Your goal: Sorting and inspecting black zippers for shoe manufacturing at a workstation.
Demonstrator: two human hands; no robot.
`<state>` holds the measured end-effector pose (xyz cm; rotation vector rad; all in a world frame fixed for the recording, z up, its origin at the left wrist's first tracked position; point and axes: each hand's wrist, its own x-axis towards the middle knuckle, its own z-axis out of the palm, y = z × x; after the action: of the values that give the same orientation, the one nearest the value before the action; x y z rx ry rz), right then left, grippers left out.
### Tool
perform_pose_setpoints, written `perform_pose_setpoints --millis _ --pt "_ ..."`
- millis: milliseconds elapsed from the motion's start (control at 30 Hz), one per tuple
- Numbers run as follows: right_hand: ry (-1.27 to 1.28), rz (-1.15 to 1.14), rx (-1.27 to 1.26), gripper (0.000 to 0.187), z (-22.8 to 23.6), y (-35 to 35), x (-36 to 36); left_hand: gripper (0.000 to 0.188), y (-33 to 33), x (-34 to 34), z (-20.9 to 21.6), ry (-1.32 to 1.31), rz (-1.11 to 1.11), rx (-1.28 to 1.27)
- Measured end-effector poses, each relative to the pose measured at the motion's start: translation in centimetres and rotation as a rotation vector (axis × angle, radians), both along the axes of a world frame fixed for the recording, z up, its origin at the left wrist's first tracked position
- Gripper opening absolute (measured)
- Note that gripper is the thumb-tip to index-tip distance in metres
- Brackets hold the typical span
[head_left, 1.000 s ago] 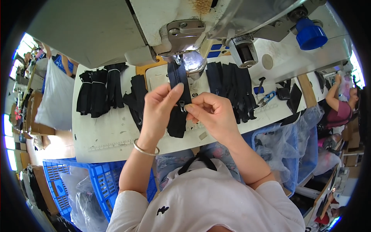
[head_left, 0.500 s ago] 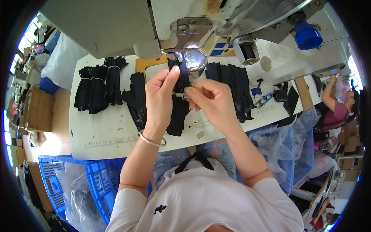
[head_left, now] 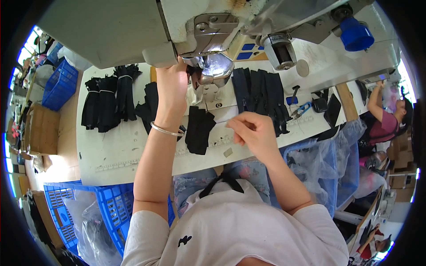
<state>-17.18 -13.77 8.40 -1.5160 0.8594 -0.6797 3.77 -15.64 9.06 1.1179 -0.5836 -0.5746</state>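
My left hand point(head_left: 172, 91) reaches up to the sewing machine's head point(head_left: 213, 33), left of the lit needle area point(head_left: 216, 66). Its fingertips are hidden behind the machine, so what they hold does not show. My right hand point(head_left: 255, 131) hovers over the table's near part, thumb and fingers pinched together, with nothing visible in them. Between the hands lie short black fabric strips point(head_left: 199, 131). Black zippers point(head_left: 259, 91) lie in a row right of the needle. More black strips point(head_left: 150, 104) sit beside my left wrist.
Tied black bundles point(head_left: 106, 102) lie on the left of the white table point(head_left: 120, 150). Blue-handled snips point(head_left: 302, 109) and a black pouch-like item point(head_left: 330, 108) are at right. A blue crate point(head_left: 117, 208) stands lower left, a plastic-lined blue bin point(head_left: 326, 173) lower right. Another person point(head_left: 388, 126) works far right.
My left hand has moved up and left to the machine head. The black strip both hands held by the needle is out of sight. My right hand has drawn back toward me, rightward.
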Motion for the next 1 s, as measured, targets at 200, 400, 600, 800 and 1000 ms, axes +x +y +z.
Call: perform_pose_setpoints --millis 200,400,600,800,1000 --pt "-0.032 -0.252 -0.125 0.017 0.0 -2.7 -4.7 0.025 0.9 0.4 1.0 0.036 -0.092 0.075" --pt "0.451 -0.231 -0.749 0.019 -1.8 -5.5 -3.9 0.021 5.1 1.8 1.9 -0.111 0.061 0.146" --pt "0.713 -0.213 -1.058 0.022 -4.0 -8.2 -3.4 0.040 12.0 3.6 -5.1 -0.433 0.096 0.538" --pt "0.566 -0.213 -0.928 0.015 -2.8 -8.7 -2.9 0.028 12.4 2.2 -6.1 -0.896 0.357 0.627" --pt "0.211 -0.212 -0.500 0.011 -1.1 -8.7 -3.3 0.042 8.6 -8.5 -3.2 -0.692 -0.157 0.228"
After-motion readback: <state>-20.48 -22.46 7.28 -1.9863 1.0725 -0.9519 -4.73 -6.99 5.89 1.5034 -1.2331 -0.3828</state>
